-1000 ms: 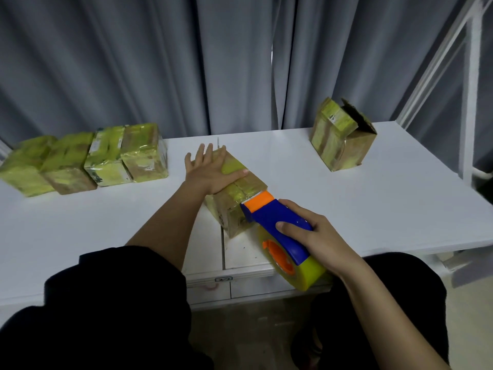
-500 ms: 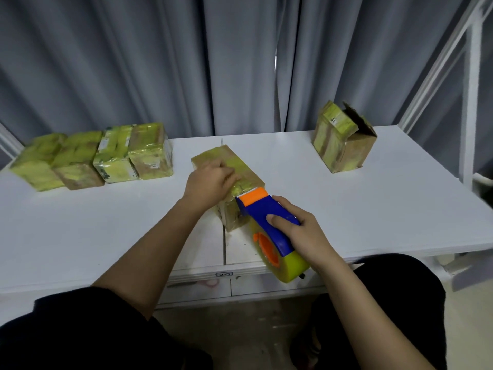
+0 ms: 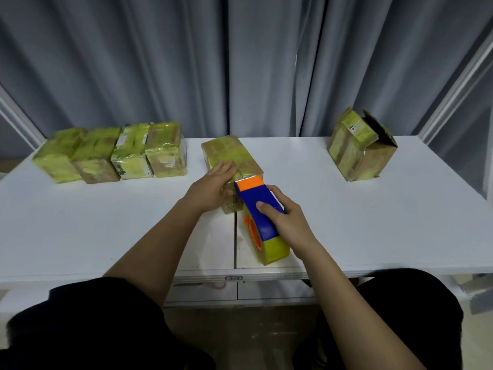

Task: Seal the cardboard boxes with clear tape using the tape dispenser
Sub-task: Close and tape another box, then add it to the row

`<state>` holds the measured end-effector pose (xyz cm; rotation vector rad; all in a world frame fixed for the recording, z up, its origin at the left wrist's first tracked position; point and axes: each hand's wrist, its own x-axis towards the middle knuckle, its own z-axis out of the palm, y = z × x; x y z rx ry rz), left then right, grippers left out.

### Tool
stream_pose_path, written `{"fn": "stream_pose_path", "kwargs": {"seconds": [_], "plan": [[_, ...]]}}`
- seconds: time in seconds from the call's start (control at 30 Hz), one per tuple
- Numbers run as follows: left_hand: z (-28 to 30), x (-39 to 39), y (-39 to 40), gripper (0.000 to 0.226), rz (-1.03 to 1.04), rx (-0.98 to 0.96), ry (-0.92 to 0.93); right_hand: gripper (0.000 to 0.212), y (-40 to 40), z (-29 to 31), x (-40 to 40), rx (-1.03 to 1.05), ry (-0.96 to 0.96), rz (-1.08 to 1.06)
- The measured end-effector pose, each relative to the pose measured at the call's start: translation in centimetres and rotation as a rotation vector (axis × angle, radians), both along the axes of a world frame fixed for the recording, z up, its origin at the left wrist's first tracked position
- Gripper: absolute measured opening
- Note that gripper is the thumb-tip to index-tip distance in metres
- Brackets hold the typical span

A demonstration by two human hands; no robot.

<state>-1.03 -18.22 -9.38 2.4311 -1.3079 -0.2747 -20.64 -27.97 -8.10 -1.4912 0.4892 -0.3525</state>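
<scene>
Four taped boxes (image 3: 109,153) line the white table's (image 3: 80,231) back-left edge, an open-flapped box (image 3: 360,148) sits back-right with bare tabletop between; labels unreadable. Head view: left hand (image 3: 210,188), fingers straight, presses the centre box (image 3: 232,161), long axis running near-to-far. Right hand (image 3: 285,220) grips the tape dispenser (image 3: 260,217), orange nose touching the box's near end.

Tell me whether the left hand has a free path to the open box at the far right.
Probably not directly: the left hand rests on the middle box, and the right hand with the tape dispenser lies toward the open box.
</scene>
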Motion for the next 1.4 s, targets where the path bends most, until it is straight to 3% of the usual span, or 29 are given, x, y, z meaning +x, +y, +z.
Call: {"fn": "stream_pose_path", "kwargs": {"seconds": [0.4, 0.6, 1.07, 1.4], "plan": [[0.0, 0.4, -0.7, 0.069, 0.06, 0.026, 0.01, 0.037, 1.4, 0.6, -2.0, -0.042, -0.015, -0.028], [0.5, 0.6, -0.9, 0.069, 0.039, 0.011, 0.059, 0.032, 1.5, 0.6, -4.5, 0.063, -0.047, -0.031], [0.1, 0.6, -0.7, 0.069, 0.031, -0.051, 0.095, 0.013, 0.7, 1.5, -1.7, 0.084, 0.116, -0.002], [0.2, 0.3, -0.5, 0.072, 0.01, -0.104, 0.164, 0.015, 0.1, 2.1, 0.6, 0.084, 0.193, 0.072]]}}
